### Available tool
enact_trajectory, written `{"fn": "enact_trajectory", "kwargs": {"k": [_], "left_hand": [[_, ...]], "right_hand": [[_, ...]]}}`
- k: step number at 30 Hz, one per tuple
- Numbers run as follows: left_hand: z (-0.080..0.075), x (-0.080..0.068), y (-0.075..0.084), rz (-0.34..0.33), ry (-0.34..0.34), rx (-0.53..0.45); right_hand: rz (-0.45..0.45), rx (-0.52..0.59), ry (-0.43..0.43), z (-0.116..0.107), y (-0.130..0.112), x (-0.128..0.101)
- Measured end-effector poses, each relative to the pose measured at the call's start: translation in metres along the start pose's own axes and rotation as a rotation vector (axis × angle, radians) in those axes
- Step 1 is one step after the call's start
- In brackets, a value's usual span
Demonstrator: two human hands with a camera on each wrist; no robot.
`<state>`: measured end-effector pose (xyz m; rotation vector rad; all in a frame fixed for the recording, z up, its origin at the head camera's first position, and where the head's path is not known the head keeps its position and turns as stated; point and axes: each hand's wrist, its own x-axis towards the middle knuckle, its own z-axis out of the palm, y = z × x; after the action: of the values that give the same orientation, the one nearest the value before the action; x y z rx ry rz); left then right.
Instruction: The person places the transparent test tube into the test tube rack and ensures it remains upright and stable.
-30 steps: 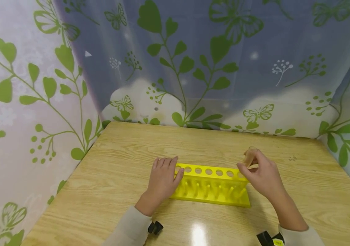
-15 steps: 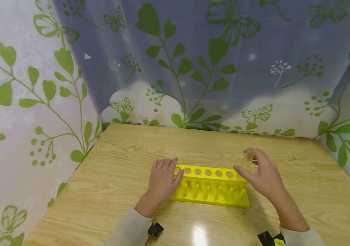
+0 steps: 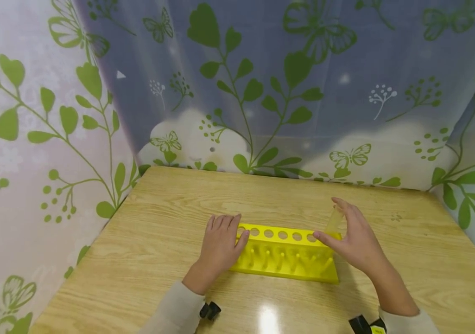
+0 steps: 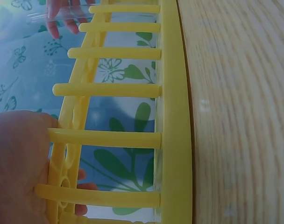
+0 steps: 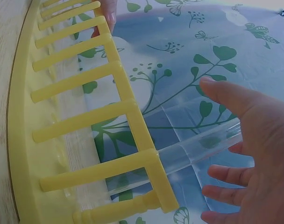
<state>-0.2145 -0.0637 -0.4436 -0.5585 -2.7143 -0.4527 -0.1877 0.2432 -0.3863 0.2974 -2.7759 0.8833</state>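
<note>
A yellow test-tube rack (image 3: 287,260) lies across the wooden table (image 3: 170,204), with a row of round holes in its top. My left hand (image 3: 220,241) rests flat at the rack's left end, thumb against the top plate; in the left wrist view that hand (image 4: 18,163) lies against the rack (image 4: 172,116). A clear test tube (image 3: 334,220) stands in the rightmost hole. My right hand (image 3: 356,236) hovers beside it with straight, spread fingers. In the right wrist view the tube (image 5: 202,147) passes through the rack (image 5: 25,140) while the hand (image 5: 259,154) holds nothing.
A curtain with green leaves and butterflies (image 3: 262,93) closes the table in at the back and on both sides. Bare wood lies in front of and behind the rack. Black wrist mounts (image 3: 210,310) show at the bottom edge.
My right hand has let go of the tube and spread its fingers; the tube now stands lower in the end hole. The left hand and rack stayed put.
</note>
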Motion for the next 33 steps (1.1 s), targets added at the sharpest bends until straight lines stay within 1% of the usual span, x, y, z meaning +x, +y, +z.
{"fn": "enact_trajectory", "kwargs": {"k": [4,9,14,17,23,27,31,33], "left_hand": [[0.002,0.0,0.001,-0.024,-0.029,0.004],[0.003,0.0,0.004,-0.025,-0.035,0.026],[0.003,0.001,0.004,-0.035,-0.079,0.055],[0.003,0.003,0.003,-0.036,-0.092,0.057],[0.002,0.002,0.001,-0.045,-0.127,0.029],[0.001,0.004,0.0,-0.038,-0.141,0.005],[-0.001,0.006,-0.005,-0.039,-0.139,0.015],[-0.003,0.005,-0.008,-0.044,-0.139,0.019]], "right_hand": [[0.001,-0.001,-0.022,0.0,0.003,0.0],[-0.01,-0.007,-0.048,0.004,0.009,0.0],[-0.054,-0.015,-0.071,0.007,0.019,-0.003],[-0.063,-0.024,-0.094,0.007,0.023,-0.006],[-0.062,-0.046,-0.155,0.001,0.028,-0.012],[-0.093,-0.048,-0.184,-0.004,0.036,-0.015],[-0.118,-0.043,-0.189,-0.008,0.044,-0.018],[-0.11,-0.044,-0.19,-0.01,0.048,-0.021]]}}
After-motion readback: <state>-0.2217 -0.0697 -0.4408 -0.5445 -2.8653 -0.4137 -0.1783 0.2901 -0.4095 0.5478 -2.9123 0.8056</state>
